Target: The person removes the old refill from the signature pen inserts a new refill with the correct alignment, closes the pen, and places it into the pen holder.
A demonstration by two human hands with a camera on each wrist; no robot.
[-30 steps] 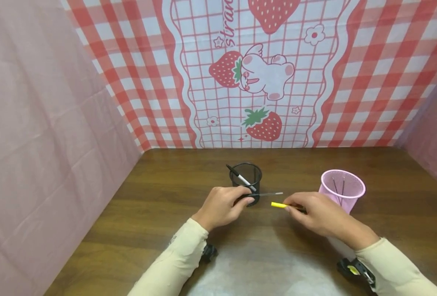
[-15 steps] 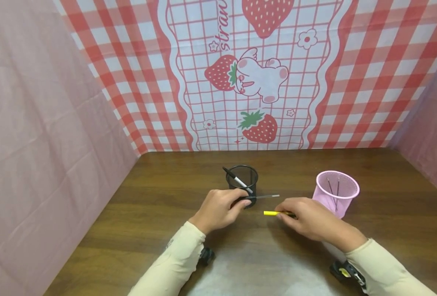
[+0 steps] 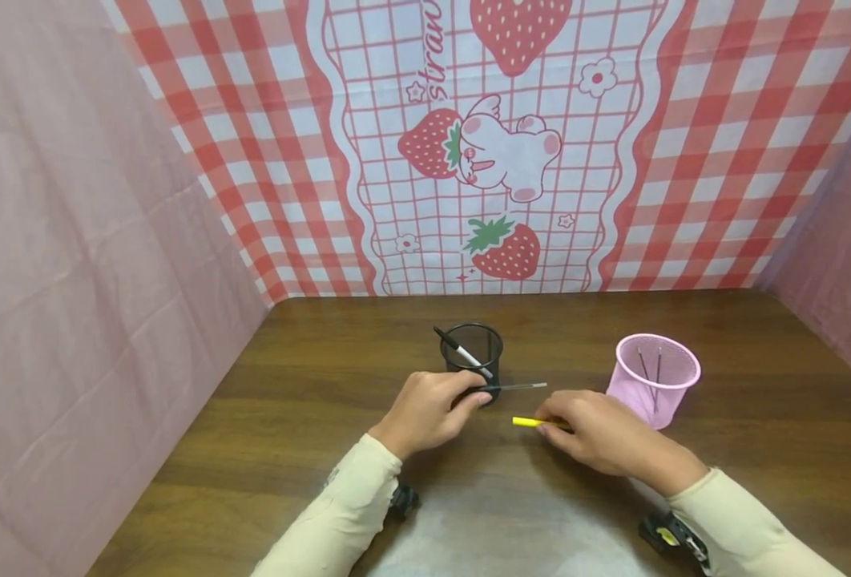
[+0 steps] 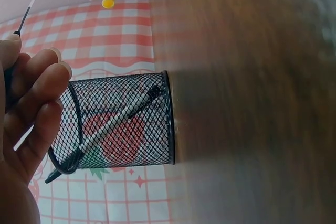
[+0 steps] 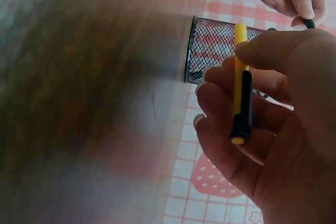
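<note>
My left hand (image 3: pixel 429 405) pinches a thin grey rod (image 3: pixel 518 387) with a dark handle and a pale tip, which points right. It is held just in front of the black mesh cup (image 3: pixel 473 324), where a white marker with a black cap (image 3: pixel 472 358) leans. My right hand (image 3: pixel 606 433) grips a yellow pen (image 3: pixel 524 421) between thumb and fingers. In the right wrist view, a black clip (image 5: pixel 244 103) runs along the yellow pen, partly covered by the thumb and fingers. The rod and pen are apart, the pen nearer me.
A pink mesh cup (image 3: pixel 631 401) holding thin dark rods (image 3: pixel 658 377) stands behind the right hand. The wooden table (image 3: pixel 353 328) ends at a red-and-white checked cloth (image 3: pixel 498 256), with pink cloth (image 3: pixel 108 240) at the sides. Each wrist wears a camera mount.
My right hand has shifted slightly left and toward me with the yellow pen. The left hand keeps its grip and barely moves. The head view has also shifted a little.
</note>
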